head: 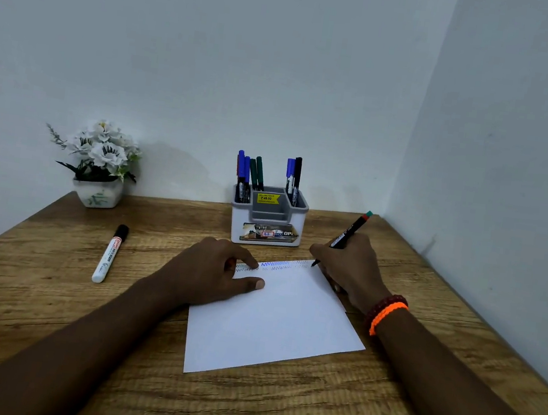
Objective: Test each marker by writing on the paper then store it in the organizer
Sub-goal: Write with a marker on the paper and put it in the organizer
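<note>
Testing a marker at the paper's far edge.
Your right hand (348, 268) pinches the black marker (349, 232), tip on the paper (279, 325) at its far right corner; your left hand (220, 269) presses flat, fingers straight, on its far left corner. The organizer (268, 220) stands just beyond the paper, and a whiteboard marker (110, 253) lies well left.
</note>
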